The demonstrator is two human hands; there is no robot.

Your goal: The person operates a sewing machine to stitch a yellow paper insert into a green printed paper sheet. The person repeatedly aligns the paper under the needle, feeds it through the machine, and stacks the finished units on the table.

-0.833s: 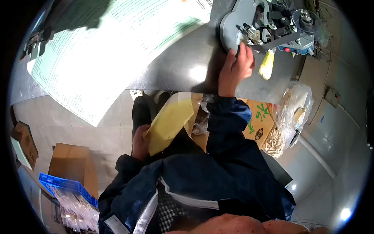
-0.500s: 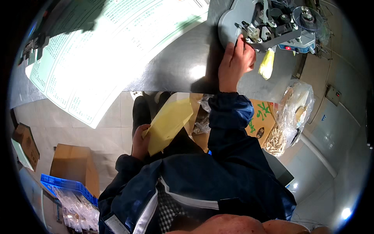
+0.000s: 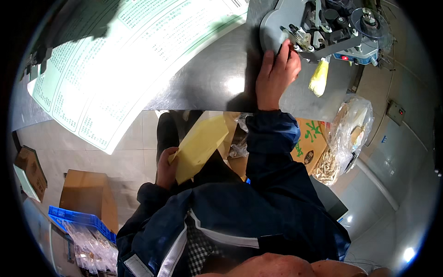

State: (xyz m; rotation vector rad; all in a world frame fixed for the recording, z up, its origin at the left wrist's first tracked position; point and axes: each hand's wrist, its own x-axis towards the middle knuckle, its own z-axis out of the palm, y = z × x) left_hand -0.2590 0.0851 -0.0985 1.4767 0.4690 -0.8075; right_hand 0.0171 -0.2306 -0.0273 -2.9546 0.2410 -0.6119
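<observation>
I see the left hand (image 3: 167, 167) pinching the yellow sheet (image 3: 200, 145) by its left edge, sheet up and right of it, probably light, limp, crease-prone, so edge hold suits; right hand (image 3: 278, 79) half-curled below the grey spool machine (image 3: 276, 30), can't tell if gripping.
</observation>
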